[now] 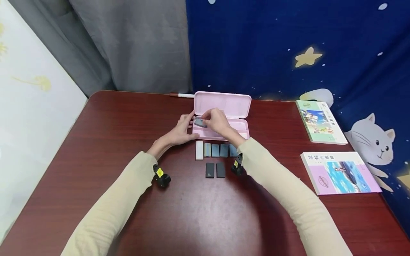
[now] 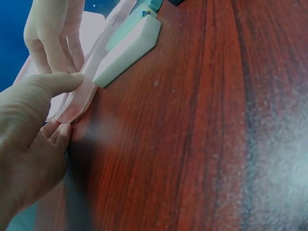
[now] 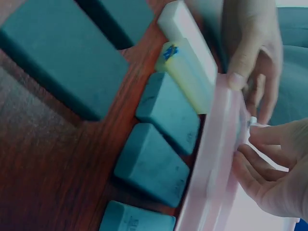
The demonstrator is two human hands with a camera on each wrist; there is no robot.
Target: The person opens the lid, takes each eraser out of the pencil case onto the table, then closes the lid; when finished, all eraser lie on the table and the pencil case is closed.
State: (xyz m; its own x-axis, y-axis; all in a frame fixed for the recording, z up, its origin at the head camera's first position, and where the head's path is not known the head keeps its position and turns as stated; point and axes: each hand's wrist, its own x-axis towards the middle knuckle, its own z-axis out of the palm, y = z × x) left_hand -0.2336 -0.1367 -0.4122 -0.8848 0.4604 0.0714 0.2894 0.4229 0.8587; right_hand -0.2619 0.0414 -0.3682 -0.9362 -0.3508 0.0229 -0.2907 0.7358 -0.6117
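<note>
A pink pencil case stands with its lid raised near the table's far edge. My left hand grips its left end, thumb over the near rim and fingers on the far side. My right hand reaches into the left part of the case and pinches a grey eraser there. In the right wrist view the fingers mostly hide it. In front of the case a row holds a white eraser, a yellow-and-blue eraser and several blue-grey erasers. Two dark blocks lie nearer me.
A marker lies behind the case's left corner, by the table's far edge. Two books, one green-edged and one purple-edged, lie on the right side. Curtains hang just behind the brown table.
</note>
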